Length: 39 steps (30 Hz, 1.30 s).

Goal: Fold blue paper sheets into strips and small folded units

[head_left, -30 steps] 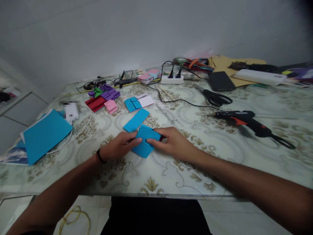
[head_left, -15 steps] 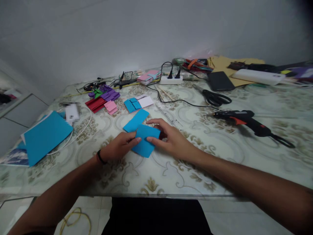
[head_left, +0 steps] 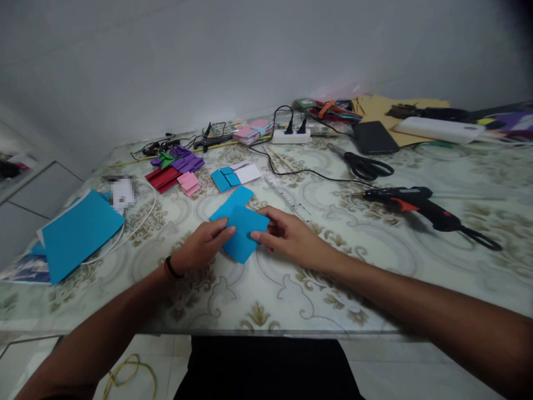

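Note:
Between my hands a piece of blue paper [head_left: 245, 236] is held up over the table, with a crease or bend across it. My left hand [head_left: 205, 243] pinches its left edge, thumb on top. On the opposite edge my right hand [head_left: 287, 236] grips with the thumb in front and the fingers behind, partly hidden. Just beyond lies a second blue paper strip [head_left: 235, 199] on the table, partly covered by the held piece. Farther back rests a small white card with folded blue paper [head_left: 226, 179] on it.
A hot glue gun [head_left: 412, 205], scissors [head_left: 366, 165] and a clear ruler [head_left: 287, 197] lie to the right. Folded red paper [head_left: 162, 179], purple paper [head_left: 187, 161] and pink paper [head_left: 189, 183] sit at back left. Blue sheets [head_left: 83, 233] are stacked at left. A power strip [head_left: 291, 137] stands by the wall.
The held blue paper has turned slightly and shifted a little left. My right fingers have closed in behind its edge, and my left thumb has slid slightly left.

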Motion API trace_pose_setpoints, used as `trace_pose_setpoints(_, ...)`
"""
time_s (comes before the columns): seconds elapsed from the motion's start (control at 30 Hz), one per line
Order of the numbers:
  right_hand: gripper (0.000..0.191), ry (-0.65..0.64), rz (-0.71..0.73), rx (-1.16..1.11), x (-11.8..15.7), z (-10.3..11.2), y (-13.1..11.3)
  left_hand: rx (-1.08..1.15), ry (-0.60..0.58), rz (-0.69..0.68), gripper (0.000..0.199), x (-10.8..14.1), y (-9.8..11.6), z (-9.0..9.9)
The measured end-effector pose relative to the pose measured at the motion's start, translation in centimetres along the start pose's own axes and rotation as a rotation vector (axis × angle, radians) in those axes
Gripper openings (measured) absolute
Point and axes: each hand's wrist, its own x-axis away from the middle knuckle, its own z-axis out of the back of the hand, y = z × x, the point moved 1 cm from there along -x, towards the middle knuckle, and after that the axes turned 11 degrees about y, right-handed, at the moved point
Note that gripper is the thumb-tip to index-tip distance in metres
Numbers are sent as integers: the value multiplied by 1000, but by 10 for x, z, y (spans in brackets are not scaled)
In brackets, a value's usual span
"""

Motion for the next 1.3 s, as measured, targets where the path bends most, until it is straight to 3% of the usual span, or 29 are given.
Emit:
trace_pose_setpoints(0.1,40,-28,-4,-7,1,-1,-1,16,17,32,46,1,0,0)
trace_pose_setpoints(0.27,37,-63,6,-15,2,0,-1,65,-67,170,46,5,0,-1)
trace_pose_setpoints(0.43,38,-77,15,-12,3,0,-2,-16,11,74,45,3,2,0)
trace_pose_setpoints(0.6,38,-88,7,-16,3,0,-4,-13,15,47,45,2,3,0)
trace_pose_setpoints(1.13,44,-155,-28,18,4,1,-7,181,-131,148,53,5,5,2)
trace_pose_setpoints(1.3,59,-228,-73,18,4,-1,-5,264,-185,198,52,5,7,1)
